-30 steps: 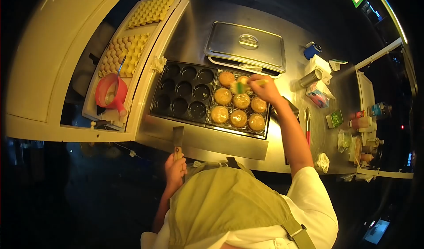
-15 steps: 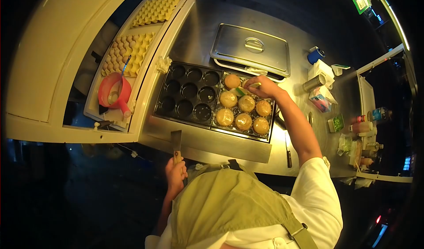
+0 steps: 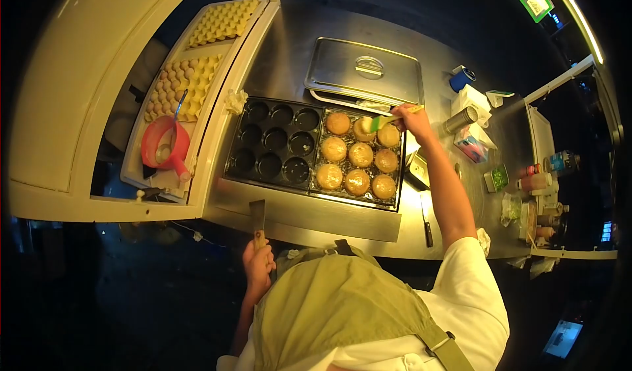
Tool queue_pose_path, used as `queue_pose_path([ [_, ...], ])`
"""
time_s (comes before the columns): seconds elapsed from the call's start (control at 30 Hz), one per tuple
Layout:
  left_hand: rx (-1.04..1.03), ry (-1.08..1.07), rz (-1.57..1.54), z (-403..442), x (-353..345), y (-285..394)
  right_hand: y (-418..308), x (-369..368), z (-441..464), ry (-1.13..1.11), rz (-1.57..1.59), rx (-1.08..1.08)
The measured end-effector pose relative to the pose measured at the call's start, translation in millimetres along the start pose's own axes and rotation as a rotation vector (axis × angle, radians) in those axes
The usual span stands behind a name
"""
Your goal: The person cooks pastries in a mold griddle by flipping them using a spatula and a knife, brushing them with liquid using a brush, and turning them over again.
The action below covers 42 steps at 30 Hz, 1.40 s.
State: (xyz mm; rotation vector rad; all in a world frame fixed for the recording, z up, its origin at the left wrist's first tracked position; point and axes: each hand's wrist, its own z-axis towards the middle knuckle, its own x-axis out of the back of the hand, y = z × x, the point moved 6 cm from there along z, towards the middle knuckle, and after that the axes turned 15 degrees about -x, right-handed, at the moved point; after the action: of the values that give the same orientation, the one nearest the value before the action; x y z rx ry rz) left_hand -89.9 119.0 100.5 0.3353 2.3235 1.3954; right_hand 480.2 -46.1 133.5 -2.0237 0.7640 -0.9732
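Note:
My left hand (image 3: 259, 264) is wrapped round the wooden handle of a flat metal spatula (image 3: 257, 214), its blade pointing up, just in front of the griddle's front edge. My right hand (image 3: 413, 121) grips a basting brush (image 3: 376, 123) with a green head. The brush head is over the back row of the right-hand mould pan, at a round golden cake (image 3: 363, 129). Several more browned cakes (image 3: 361, 154) sit in this pan and look glossy. Beside it, the left-hand dark mould pan (image 3: 275, 138) has bare round hollows.
A lidded steel tray (image 3: 364, 72) stands behind the pans. To the left, a shelf holds egg trays (image 3: 181, 86) and a pink pot (image 3: 164, 144). On the right are a knife (image 3: 427, 226), a metal canister (image 3: 460, 120), a tissue box (image 3: 472, 143) and a tub of chopped greens (image 3: 497, 178).
My right hand has drawn back to the right with the brush, uncovering the middle back cake. My left hand still holds the spatula. The whole view has shifted slightly.

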Motion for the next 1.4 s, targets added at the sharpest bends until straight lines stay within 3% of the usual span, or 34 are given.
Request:
queue_pose_path([
  [0.13, -0.004, -0.016, -0.004, 0.0, -1.1, -1.8, 6.7, -23.3, 3.6, -0.081, -0.002, -0.027],
  [0.2, -0.014, -0.002, -0.015, -1.2, -0.4, 1.2, 12.4, -6.3, 9.9, 0.052, 0.013, -0.131],
  [0.27, -0.025, 0.019, -0.03, -1.6, 2.9, 2.2, -3.6, 6.8, 11.3, 0.101, -0.17, -0.034],
  [0.37, -0.024, 0.031, -0.037, -0.9, 9.6, -5.0, -24.6, -0.4, 19.4, 0.091, -0.207, 0.003],
  [0.43, 0.009, 0.017, -0.027, 2.2, 9.2, -9.3, -46.8, -30.9, 20.2, -0.028, -0.025, 0.039],
  [0.53, 0.015, -0.007, -0.013, 6.9, -3.7, 1.7, -70.1, -82.3, 32.2, -0.056, -0.07, 0.009],
  [0.63, 0.001, -0.004, -0.024, 14.0, -10.2, 10.7, -53.7, -125.7, 83.9, -0.012, -0.088, -0.062],
  [0.7, -0.011, 0.016, -0.039, 17.9, -7.6, 14.0, -35.0, -143.3, 113.5, 0.143, -0.292, -0.111],
  [0.87, -0.019, 0.088, -0.067, 20.8, 14.2, 8.0, -69.6, -125.5, 71.7, 0.158, -0.428, -0.07],
  [0.93, 0.0, 0.107, -0.042, 20.8, 19.9, 2.7, -89.2, -130.0, 41.6, 0.027, -0.503, 0.239],
  [1.0, 0.008, 0.081, -0.039, 21.8, 16.3, 0.6, -78.7, -124.7, 22.8, -0.008, -0.565, 0.207],
  [1.07, 0.013, 0.054, -0.031, 22.5, 11.1, 4.3, -71.5, -110.9, 10.0, 0.005, -0.577, 0.373],
  [1.13, 0.031, 0.026, -0.02, 20.8, 2.2, 11.7, -63.9, -88.0, 9.9, 0.071, -0.659, 0.362],
  [1.27, 0.019, 0.012, 0.0, 20.4, -2.0, 12.5, -64.8, -70.0, -7.0, 0.025, -0.493, 0.146],
  [1.33, 0.026, 0.002, 0.006, 20.4, -1.4, 8.3, -82.7, -89.3, -23.7, -0.001, -0.437, 0.375],
  [1.4, 0.03, -0.018, 0.015, 19.0, -5.3, 7.2, -110.4, -128.9, -71.8, -0.045, -0.786, 0.865],
])
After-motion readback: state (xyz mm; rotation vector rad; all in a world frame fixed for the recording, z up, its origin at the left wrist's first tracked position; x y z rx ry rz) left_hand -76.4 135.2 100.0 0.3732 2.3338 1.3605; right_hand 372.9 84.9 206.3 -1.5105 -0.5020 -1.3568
